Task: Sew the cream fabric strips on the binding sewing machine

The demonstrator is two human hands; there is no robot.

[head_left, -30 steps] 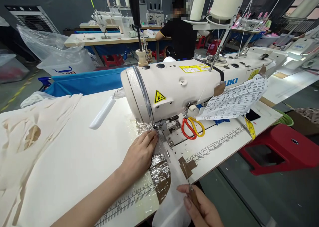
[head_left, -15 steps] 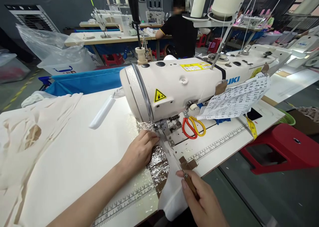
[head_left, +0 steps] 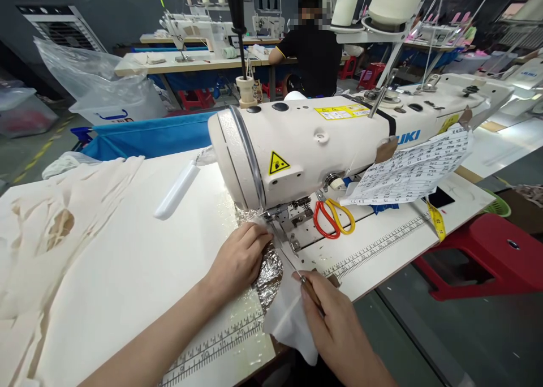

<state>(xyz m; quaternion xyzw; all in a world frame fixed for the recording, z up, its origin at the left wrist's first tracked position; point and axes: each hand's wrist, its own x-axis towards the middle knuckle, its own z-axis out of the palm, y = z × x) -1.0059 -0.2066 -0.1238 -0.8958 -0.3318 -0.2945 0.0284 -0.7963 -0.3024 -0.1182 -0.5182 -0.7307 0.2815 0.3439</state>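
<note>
A white sewing machine (head_left: 297,132) stands over the table. My left hand (head_left: 238,255) lies beside its presser foot area, fingers pressed together on a strip of white fabric (head_left: 291,313). The fabric runs from the foot down over the table's front edge. In my right hand (head_left: 335,319) is an awl (head_left: 311,292), its wooden handle gripped and its thin metal shaft pointing along the fabric toward the foot. Beneath the fabric lies shiny film (head_left: 270,276) taped to the table. My left fingertips are partly hidden.
Red-and-yellow-handled scissors (head_left: 335,220) lie right of the foot. A handwritten sheet (head_left: 409,169) hangs on the machine. Beige fabric (head_left: 55,228) covers the table's left side, near a white plastic piece (head_left: 177,192). A red stool (head_left: 487,251) stands at right; a person (head_left: 311,56) sits ahead.
My right hand with the awl has moved up and slightly left, closer to the foot. The fabric's hanging end has shifted and folded. My left hand stays nearly in place.
</note>
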